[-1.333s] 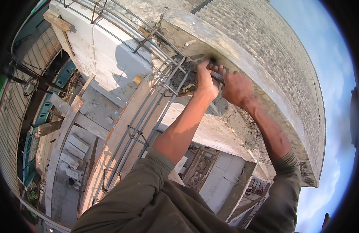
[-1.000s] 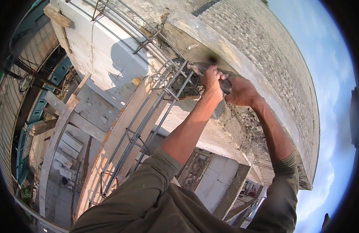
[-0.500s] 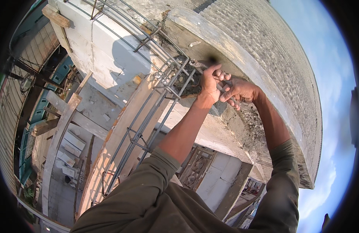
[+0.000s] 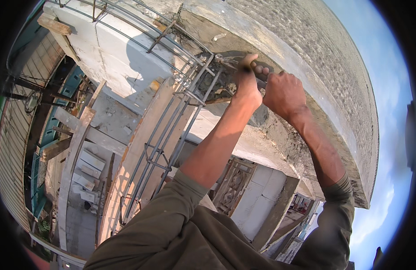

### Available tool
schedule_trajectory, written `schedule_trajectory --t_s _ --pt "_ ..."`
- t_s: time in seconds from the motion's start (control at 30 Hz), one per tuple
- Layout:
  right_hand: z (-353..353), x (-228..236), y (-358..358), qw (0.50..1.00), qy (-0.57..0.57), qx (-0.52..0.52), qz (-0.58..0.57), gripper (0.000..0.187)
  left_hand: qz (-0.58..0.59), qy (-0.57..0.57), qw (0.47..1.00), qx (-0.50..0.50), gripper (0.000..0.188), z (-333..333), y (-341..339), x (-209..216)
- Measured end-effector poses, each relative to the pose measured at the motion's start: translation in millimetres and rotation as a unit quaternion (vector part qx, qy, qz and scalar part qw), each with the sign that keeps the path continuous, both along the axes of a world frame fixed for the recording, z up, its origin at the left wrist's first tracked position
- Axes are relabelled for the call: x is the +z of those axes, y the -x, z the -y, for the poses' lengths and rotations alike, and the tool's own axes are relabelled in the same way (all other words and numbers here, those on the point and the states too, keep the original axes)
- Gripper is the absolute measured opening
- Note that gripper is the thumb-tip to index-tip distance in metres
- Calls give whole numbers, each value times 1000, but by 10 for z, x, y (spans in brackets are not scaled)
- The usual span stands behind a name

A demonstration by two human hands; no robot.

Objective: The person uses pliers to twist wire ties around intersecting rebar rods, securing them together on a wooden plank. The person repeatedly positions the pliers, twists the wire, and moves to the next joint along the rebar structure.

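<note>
My left hand (image 4: 247, 85) is closed with its thumb up, just right of the end of a steel rebar cage (image 4: 192, 96). Close against it, my right hand (image 4: 285, 95) forms a fist, its back toward me. A dark, slim bar-like piece (image 4: 262, 83) shows between the two hands; its kind is mostly hidden by my fingers. Thin grey ends (image 4: 226, 60) stick out left of my left thumb, near the cage's corner. Behind both hands runs the rough mortar face of a curved concrete edge (image 4: 280, 49).
The cage lies along a wooden form board (image 4: 142, 135). White block wall (image 4: 113, 49) stands at the upper left. Lower down on the left are timber props (image 4: 73, 166) and broken white pieces (image 4: 88, 164). A corrugated roof (image 4: 14, 148) lies far left; a rough slab (image 4: 315, 49) spreads at upper right.
My right hand has turned from open-looking, loosely curled fingers into a fist and risen slightly. My left hand has shifted up a little, still close to the cage corner. The view has shifted slightly.
</note>
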State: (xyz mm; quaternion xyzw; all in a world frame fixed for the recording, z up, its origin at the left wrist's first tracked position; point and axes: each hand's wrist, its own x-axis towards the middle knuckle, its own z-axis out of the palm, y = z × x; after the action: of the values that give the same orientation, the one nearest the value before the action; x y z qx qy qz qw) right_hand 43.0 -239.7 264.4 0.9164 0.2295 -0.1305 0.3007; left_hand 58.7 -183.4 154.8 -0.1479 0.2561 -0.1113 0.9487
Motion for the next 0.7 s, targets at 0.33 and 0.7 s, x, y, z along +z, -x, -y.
schedule_trajectory --t_s 0.33,0.7 --pt "-26 425 -670 811 -183 -416 -370 29 141 123 979 82 36 174 -127 -102" --pt "75 139 -142 908 126 319 239 20 -7 81 997 13 25 74 -397 111"
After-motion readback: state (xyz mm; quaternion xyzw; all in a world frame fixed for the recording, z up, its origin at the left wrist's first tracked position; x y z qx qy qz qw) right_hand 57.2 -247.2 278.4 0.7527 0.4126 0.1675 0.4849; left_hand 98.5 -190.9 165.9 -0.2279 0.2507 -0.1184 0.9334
